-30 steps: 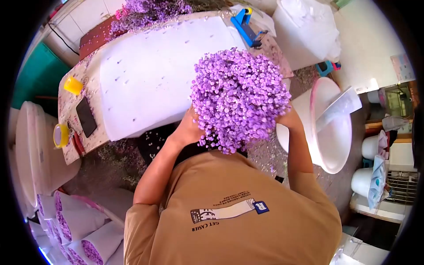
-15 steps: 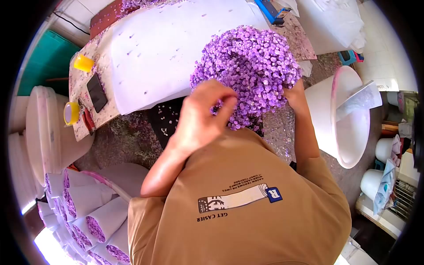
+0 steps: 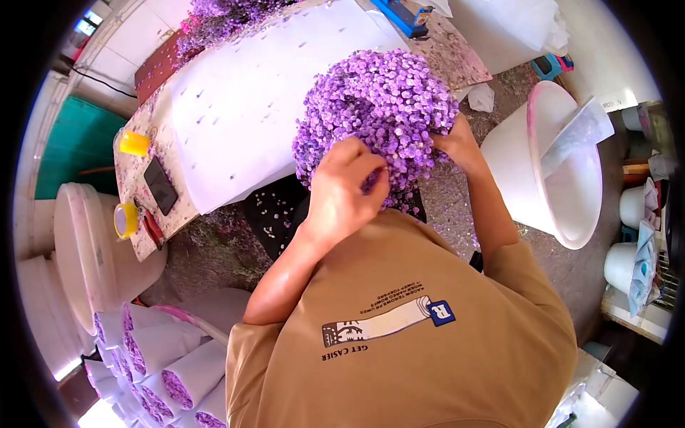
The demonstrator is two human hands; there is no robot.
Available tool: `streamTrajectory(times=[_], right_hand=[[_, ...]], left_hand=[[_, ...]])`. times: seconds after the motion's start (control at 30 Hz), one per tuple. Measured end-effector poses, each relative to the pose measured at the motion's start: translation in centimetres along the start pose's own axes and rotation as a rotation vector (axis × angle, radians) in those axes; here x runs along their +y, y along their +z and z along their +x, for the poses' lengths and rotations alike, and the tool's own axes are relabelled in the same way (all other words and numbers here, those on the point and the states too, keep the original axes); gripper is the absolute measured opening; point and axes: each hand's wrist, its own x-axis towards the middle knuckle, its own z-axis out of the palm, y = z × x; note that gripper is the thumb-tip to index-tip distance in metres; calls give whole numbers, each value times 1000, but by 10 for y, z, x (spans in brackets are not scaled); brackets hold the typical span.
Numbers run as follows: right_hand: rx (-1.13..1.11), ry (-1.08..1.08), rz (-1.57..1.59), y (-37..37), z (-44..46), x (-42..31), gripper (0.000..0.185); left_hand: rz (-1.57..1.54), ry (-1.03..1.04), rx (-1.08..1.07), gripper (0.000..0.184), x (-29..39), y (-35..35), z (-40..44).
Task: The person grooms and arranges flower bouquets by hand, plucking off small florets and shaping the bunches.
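Note:
A thick, rounded bunch of small purple flowers, like dyed baby's breath (image 3: pixel 382 100), stands in front of my chest, over the near edge of the table. My right hand (image 3: pixel 457 146) grips its right side low down, the fingertips hidden under the blossoms. At the near left side of the bunch, my left hand (image 3: pixel 349 182) is closed, thumb and fingers bent together round some blossoms. The stems are out of sight below the flower heads. Large sheets of white paper (image 3: pixel 235 114) lie beside the bunch, with loose purple petals scattered over them.
On the table's left end are yellow tape rolls (image 3: pixel 134 143), a phone (image 3: pixel 160 187) and red-handled cutters (image 3: pixel 153 228). A blue tool (image 3: pixel 401 17) lies at the back. White tubs flank me (image 3: pixel 514 167); paper-wrapped purple bunches (image 3: pixel 175 349) fill the lower left.
My view has shifted a little. The left hand has come down closer against the blossoms and its fingers have drawn in; the right hand still holds the bunch's right side.

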Motion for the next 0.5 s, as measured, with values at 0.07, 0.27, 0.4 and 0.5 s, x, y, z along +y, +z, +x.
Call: streamTrajectory(times=[0.07, 0.27, 0.4, 0.5], right_hand=[[14, 6, 9, 2, -1, 0, 61], [16, -47, -97, 2, 0, -4, 57], [-18, -67, -31, 0, 4, -2, 57], [23, -91, -36, 2, 1, -3, 58]], left_hand=[[-458, -343, 69, 4, -3, 0, -7], [-749, -656, -148, 11, 12, -14, -17], [-74, -299, -43, 19, 22, 2, -14], [2, -270, 18, 19, 18, 9, -12]])
